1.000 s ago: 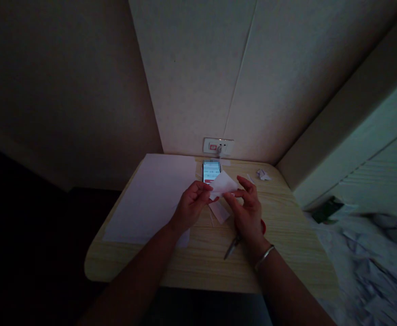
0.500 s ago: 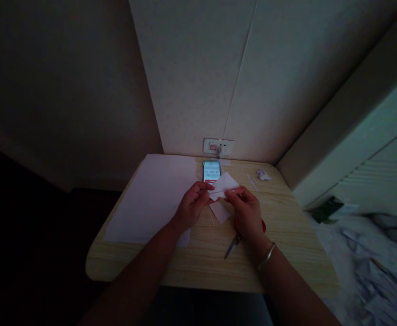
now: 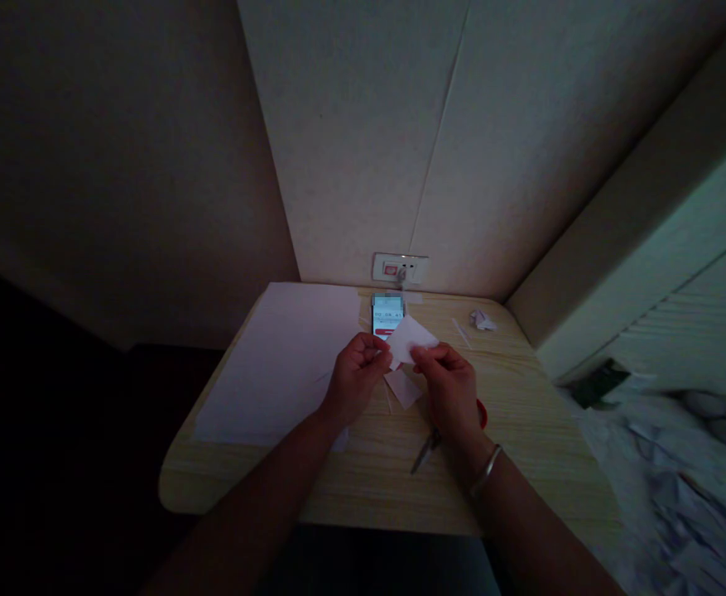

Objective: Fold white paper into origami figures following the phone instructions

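Between my hands, raised above the table, is a small piece of white paper. My left hand pinches its left corner. Thumb and fingers of my right hand are closed on its lower right edge. Below it a second small paper piece lies flat on the wood, beside a thin paper strip. Scissors with red handles lie partly hidden under my right hand, blades pointing toward me. A lit phone is just behind the held paper, which covers its lower part.
Large white sheets cover the left of the wooden table. At the back right are a crumpled paper scrap and a paper strip. A wall socket with a plug sits behind. Scattered papers lie on the right.
The held paper, which showed a crease line and a lower layer, now shows a plain flat face. My left fingers have shifted slightly at its left corner.
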The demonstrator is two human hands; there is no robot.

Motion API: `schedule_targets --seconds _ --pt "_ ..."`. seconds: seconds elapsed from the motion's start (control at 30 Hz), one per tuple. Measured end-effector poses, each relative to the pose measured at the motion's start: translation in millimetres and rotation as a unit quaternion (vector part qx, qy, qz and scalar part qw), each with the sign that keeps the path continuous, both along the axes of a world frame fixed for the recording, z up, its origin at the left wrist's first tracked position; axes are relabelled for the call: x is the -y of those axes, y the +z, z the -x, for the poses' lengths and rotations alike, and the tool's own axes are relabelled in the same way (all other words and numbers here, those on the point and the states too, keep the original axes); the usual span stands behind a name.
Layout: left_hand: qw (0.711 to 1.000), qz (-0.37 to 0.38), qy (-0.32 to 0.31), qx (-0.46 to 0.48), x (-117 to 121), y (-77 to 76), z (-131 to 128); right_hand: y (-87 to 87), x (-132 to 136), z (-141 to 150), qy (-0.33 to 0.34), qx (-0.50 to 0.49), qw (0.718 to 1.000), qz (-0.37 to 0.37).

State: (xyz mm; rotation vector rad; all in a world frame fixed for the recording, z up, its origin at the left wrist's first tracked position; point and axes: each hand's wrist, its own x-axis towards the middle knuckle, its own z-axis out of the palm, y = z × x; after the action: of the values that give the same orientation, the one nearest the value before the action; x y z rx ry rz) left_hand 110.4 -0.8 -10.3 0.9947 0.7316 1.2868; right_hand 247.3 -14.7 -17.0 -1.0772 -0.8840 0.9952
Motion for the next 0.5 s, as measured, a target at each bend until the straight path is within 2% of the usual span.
schedule_targets --seconds 0.13,0.27,0.37,0.43,0.5 --pt "1.0 0.005 0.012 0.002 -1.1 -0.4 0.2 3.9 -0.1 1.5 -0.006 -0.034 0.999 0.012" --pt "0.995 0.002 0.087 0.041 -4.0 1.7 0.3 6.6 0.8 5.2 -0.031 -0.121 0.992 0.026" --pt "0.991 0.002 0.119 0.067 -3.3 2.6 -1.8 5.1 3.2 11.7 0.055 -0.127 0.988 0.071" --pt "0.993 -0.001 0.102 0.06 -0.5 1.5 -4.0 3.8 4.8 16.3 0.114 -0.107 0.984 0.086" --pt "0.996 -0.007 0.072 0.048 2.9 -0.4 -6.1 3.8 5.5 19.4 0.116 -0.115 0.983 0.088"
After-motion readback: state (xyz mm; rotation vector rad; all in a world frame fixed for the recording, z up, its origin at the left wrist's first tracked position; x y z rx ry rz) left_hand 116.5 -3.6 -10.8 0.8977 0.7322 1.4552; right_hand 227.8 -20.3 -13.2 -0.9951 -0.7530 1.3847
